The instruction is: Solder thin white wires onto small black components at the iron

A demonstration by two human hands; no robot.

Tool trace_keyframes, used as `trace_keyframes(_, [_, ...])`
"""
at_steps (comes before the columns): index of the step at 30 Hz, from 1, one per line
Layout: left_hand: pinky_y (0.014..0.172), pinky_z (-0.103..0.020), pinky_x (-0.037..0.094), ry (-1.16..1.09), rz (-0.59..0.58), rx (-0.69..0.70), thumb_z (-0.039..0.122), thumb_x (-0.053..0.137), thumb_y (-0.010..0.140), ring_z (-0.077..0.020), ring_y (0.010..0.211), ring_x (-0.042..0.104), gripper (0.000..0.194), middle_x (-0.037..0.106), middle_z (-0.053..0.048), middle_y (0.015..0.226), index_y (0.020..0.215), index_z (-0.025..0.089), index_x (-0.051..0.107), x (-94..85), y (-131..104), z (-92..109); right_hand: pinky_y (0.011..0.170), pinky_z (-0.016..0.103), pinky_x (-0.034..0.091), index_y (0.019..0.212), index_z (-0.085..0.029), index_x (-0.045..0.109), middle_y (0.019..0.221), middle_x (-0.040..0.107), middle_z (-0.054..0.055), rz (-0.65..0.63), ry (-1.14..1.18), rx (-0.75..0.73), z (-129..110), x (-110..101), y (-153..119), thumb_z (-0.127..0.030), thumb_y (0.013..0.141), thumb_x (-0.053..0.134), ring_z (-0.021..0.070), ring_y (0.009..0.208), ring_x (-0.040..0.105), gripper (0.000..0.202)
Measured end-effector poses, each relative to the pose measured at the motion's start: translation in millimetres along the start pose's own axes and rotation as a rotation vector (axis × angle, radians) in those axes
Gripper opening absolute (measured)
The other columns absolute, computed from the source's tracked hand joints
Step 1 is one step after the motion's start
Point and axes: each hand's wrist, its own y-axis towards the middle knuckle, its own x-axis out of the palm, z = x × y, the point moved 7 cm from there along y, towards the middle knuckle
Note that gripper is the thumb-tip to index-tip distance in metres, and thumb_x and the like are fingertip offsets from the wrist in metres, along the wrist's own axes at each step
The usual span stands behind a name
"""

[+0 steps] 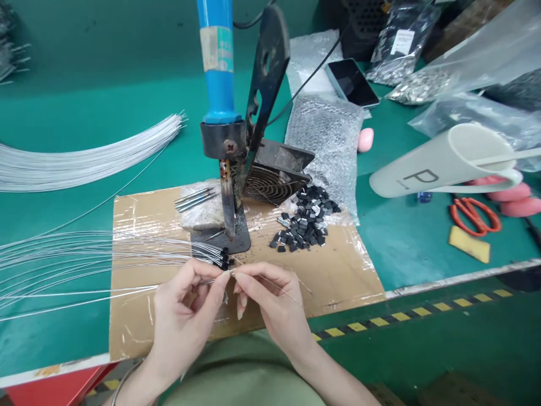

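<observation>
The head cam, worn on the person's head, looks fwd & steeply down, w/ the olive-green cloth garment (245,378) at btm ctr & the bare L hand (186,316) and bare R hand (274,307) at close range just below ctr. Its wide view spans the smooth green benchtop (393,225), w/ the blue-handled metal soldering iron (220,84) rising near ctr & cut off by the top edge. The bench's pale, straight front edge (465,277) slants up L to R, w/ yellow-and-black striped floor tape (399,317) beyond it, lower R.
</observation>
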Motion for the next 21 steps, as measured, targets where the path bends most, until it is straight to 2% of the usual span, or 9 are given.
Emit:
trace_keyframes(9, [0.054, -0.021, 0.039, 0.032, -0.012, 0.028, 0.022, 0.074, 0.093, -0.0109, 0.062, 0.055, 0.011, 0.068, 0.001, 0.069, 0.082, 0.02, 0.074, 0.4, -0.2, 1.4, 0.05, 0.021, 0.056, 0.087, -0.023, 0.086, 0.068, 0.074, -0.001, -0.001, -0.004, 0.004, 1.6, -0.1, -0.1, -0.034, 0.089, 0.087, 0.0091, 0.049, 0.064, 0.012])
trace_keyframes(21, [0.055, -0.023, 0.042, 0.108, -0.06, 0.071, 0.025, 0.075, 0.093, -0.0122, 0.061, 0.059, 0.011, 0.071, -0.002, 0.072, 0.084, 0.019, 0.075, -2.9, -2.2, -4.5, 0.046, 0.023, 0.055, 0.074, -0.02, 0.083, 0.062, 0.071, -0.001, -0.045, 0.023, 0.107, -5.2, -1.2, 4.4, -0.035, 0.082, 0.09, 0.0105, 0.046, 0.061, 0.019])
